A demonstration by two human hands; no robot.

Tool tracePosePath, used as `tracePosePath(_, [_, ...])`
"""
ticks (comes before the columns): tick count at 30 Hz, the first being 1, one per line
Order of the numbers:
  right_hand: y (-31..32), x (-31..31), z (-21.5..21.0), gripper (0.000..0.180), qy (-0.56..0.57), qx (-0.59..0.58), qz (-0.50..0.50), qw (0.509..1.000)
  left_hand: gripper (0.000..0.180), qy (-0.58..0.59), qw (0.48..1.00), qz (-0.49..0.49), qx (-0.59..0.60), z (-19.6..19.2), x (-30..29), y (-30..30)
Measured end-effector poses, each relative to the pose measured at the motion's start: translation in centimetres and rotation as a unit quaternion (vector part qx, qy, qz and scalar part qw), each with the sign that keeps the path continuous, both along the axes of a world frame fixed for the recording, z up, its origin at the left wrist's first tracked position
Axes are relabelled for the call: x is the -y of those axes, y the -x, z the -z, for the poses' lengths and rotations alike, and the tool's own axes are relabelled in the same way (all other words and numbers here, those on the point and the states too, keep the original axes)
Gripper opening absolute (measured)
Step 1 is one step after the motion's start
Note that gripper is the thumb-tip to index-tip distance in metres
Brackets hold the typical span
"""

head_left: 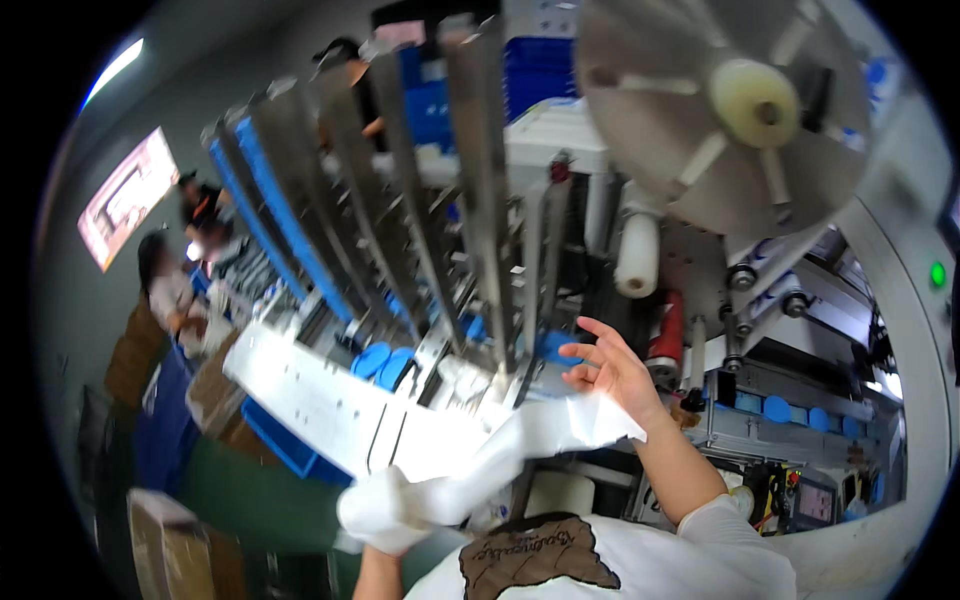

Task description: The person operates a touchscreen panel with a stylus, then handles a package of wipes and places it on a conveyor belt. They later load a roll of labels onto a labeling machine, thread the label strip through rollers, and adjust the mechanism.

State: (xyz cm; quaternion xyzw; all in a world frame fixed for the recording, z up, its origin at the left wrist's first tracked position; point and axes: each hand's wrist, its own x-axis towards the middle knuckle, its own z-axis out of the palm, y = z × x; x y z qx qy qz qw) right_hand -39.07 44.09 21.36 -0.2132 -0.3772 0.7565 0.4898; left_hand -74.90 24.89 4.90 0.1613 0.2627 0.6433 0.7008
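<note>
A long white strip of thin sheet material (475, 485) stretches between my two arms, bunched at its left end and smeared by motion. My left hand (387, 541) is at the bunched end and appears to grip it; the white folds cover its fingers. The other end of the strip reaches my right wrist. Raised in front of the machine, my right hand (615, 378) is open with its fingers apart and nothing in them. Just beyond its fingertips is a blue round piece (556, 347) on the machine.
Tall metal guide posts (480, 190) rise ahead, beside a white sloping panel (310, 395) and blue discs (384, 366). A large reel disc (690, 120) hangs at upper right, above a red roller (667, 335). Cardboard boxes (170, 550) stand lower left. Other people (172, 285) are farther off.
</note>
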Motion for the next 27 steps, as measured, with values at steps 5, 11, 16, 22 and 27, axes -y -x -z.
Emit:
tracePosePath(5, [11.1, 7.0, 8.0, 0.053, 0.019, 0.135, -0.326, 0.936, 0.046, 0.298, 0.918, -0.208, 0.157, 4.5, 9.8, 4.5])
tracePosePath(11, [14.7, 12.2, 13.4, 0.038, -0.079, 0.249, -0.475, 0.840, 0.026, 0.444, 0.886, -0.124, 0.053, 17.7, 19.7, 6.7])
tracePosePath(16, [11.1, 9.9, 11.4, 0.034, -0.001, 0.285, -0.356, 0.890, 0.041, 0.419, 0.876, -0.206, -0.121, 23.3, 8.2, 6.3])
tracePosePath(22, [4.6, 4.9, 1.8, 0.026, -0.197, 0.346, -0.005, 0.918, 0.058, 0.395, 0.893, -0.207, -0.053, 18.4, -6.0, 7.0])
tracePosePath(27, [-7.3, 1.1, -13.2, 0.027, -0.456, 0.429, 0.511, 0.589, 0.052, 0.109, 0.648, -0.471, -0.588, 7.1, -4.4, 9.3])
